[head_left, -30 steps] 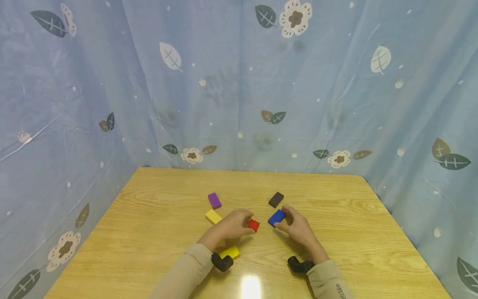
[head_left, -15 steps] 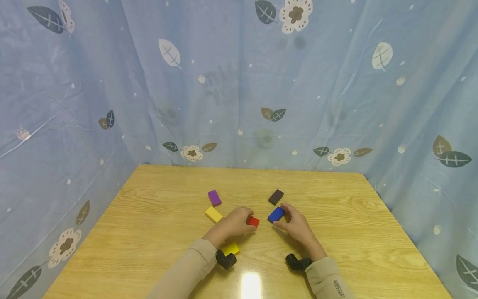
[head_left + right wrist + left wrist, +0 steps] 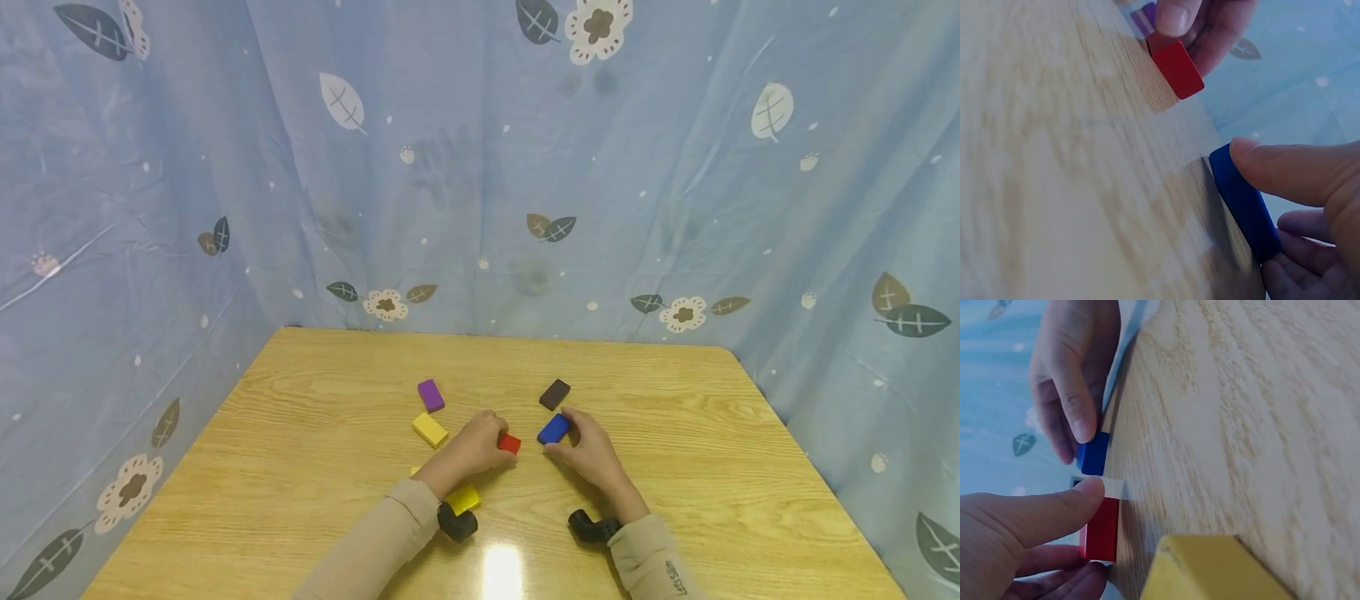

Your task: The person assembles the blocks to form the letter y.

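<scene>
My left hand (image 3: pixel 474 446) holds a small red block (image 3: pixel 510 444) over the middle of the table, thumb on one side and fingers on the other. To its right, my right hand (image 3: pixel 590 450) grips a blue block (image 3: pixel 553 428) at its ends between thumb and fingers. In the left wrist view the blue block (image 3: pixel 1093 455) sits low at the wood surface, beyond the red block (image 3: pixel 1102 531). The right wrist view shows a gap between the red block (image 3: pixel 1177 70) and the blue block (image 3: pixel 1244 203). Fingers cover part of the red block.
A purple block (image 3: pixel 431 395) and a lighter yellow block (image 3: pixel 430 430) lie left of the hands. Behind the blue one is a dark brown block (image 3: pixel 555 394). Another yellow block (image 3: pixel 462 499) lies by the left wrist, partly hidden. A patterned curtain (image 3: pixel 480 167) borders the wooden table (image 3: pixel 337 375).
The left forearm has shifted slightly right, uncovering more of the lighter yellow block. The right hand has edged slightly left with the blue block. Both grips stay the same.
</scene>
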`<act>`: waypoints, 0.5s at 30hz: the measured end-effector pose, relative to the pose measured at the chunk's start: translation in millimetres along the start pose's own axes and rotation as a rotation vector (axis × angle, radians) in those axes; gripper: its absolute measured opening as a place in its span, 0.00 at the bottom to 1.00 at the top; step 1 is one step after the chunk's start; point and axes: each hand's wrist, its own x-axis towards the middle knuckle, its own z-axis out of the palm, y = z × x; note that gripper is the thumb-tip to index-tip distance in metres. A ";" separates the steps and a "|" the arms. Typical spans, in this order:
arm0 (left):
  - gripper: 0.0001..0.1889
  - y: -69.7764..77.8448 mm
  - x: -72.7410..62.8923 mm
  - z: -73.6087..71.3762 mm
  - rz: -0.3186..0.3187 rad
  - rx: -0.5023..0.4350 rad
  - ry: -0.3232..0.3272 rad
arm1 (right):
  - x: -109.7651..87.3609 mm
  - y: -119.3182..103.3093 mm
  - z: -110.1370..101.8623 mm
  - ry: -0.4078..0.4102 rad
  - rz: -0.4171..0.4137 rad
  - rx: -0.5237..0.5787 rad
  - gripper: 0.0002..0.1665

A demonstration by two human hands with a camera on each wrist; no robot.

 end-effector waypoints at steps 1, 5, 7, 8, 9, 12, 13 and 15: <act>0.20 0.0 0.0 0.3 -0.003 0.002 0.005 | 0.1 0.2 0.6 0.003 -0.003 -0.007 0.43; 0.20 0.0 -0.4 1.1 -0.014 0.005 0.016 | 0.4 -0.1 2.7 0.016 -0.017 -0.036 0.43; 0.19 -0.5 -0.5 1.6 -0.016 0.013 0.016 | 0.8 -0.5 3.7 0.020 -0.021 -0.046 0.43; 0.19 -0.6 -0.6 1.7 -0.015 0.016 0.017 | 0.9 -0.6 4.1 0.022 -0.023 -0.054 0.43; 0.19 -0.8 -0.5 2.0 -0.014 0.021 0.017 | 1.1 -0.7 4.4 0.024 -0.025 -0.060 0.43; 0.19 -0.9 -0.3 2.8 -0.014 0.018 0.021 | 1.8 -0.3 5.2 0.027 -0.021 -0.069 0.42; 0.20 -0.9 -0.1 3.3 -0.016 0.017 0.023 | 1.9 0.0 5.5 0.029 -0.019 -0.069 0.41; 0.20 -0.8 0.1 4.3 -0.021 0.012 0.028 | 2.2 0.6 6.0 0.031 -0.016 -0.068 0.41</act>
